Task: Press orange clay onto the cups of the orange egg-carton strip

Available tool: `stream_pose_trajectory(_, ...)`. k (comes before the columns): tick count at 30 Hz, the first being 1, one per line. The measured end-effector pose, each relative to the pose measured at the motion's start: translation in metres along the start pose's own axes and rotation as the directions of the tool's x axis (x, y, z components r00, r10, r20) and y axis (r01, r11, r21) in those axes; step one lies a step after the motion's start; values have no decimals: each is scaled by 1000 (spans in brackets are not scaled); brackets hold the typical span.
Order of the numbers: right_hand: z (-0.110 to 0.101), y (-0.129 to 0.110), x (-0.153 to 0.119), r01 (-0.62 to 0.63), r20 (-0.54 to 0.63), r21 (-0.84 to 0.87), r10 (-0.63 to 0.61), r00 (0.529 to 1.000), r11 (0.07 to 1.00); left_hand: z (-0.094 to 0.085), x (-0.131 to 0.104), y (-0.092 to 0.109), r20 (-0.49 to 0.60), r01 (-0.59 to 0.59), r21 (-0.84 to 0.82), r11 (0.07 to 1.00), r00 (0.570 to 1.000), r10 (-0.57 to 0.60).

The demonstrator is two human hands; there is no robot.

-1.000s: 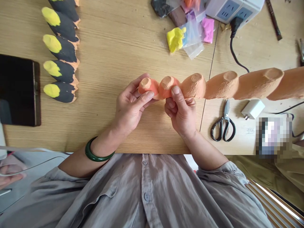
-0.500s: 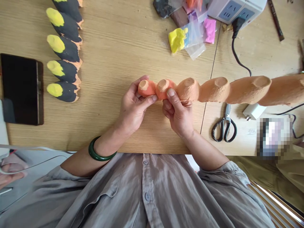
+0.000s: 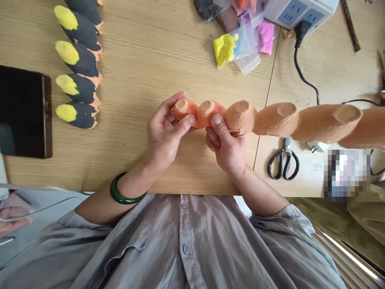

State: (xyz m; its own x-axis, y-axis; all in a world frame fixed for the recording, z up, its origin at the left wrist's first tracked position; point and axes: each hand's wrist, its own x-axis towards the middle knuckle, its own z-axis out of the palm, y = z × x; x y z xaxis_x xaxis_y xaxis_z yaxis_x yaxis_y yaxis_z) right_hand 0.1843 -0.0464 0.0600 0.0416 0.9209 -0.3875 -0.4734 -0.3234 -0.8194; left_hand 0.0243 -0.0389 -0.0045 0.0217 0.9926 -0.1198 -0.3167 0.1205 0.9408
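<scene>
A long, knobby, tan-orange piece [image 3: 276, 120] made of a row of bulging lobes stretches from the middle of the table past the right edge of view. Each lobe has a flattened round spot, and the two smallest at the left end carry a brighter orange layer. My left hand [image 3: 167, 130] is closed round the left end, its thumb pressed on the first lobe's lower side and its fingers behind. My right hand [image 3: 224, 142] grips the piece near the second and third lobes, thumb on the front and fingers curled beneath.
At the left lies a similar black piece [image 3: 82, 86] with yellow spots, beside a dark phone [image 3: 22, 112]. Bags of yellow clay [image 3: 224, 49] and other colours lie near a power strip [image 3: 296, 14]. Scissors [image 3: 283, 162] rest below the long piece. Another person's hand [image 3: 12, 222] shows far left.
The long piece has tilted slightly, its right part now lower in view. My left hand has shifted a little to the left, its thumb higher on the first lobe.
</scene>
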Motion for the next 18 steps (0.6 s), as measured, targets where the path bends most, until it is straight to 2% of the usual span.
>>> stream_pose_trajectory(5,-1,2,0,-4,-10,-5,4,1000,1000,-7,1,-8,-4,-43,-7,999,999,43)
stream_pose_trajectory(9,0,1,2,-19,-5,5,19,1000,1000,-9,1,-11,18,30,-21,999,999,-30)
stream_pose_trajectory(13,1,-2,4,-22,1,28,22,1000,999,-4,-1,-7,17,41,-12,999,999,-41)
stream_pose_trajectory(18,-5,-8,10,-50,-46,4,50,998,999,5,-2,-4,75,12,-6,1000,997,-11)
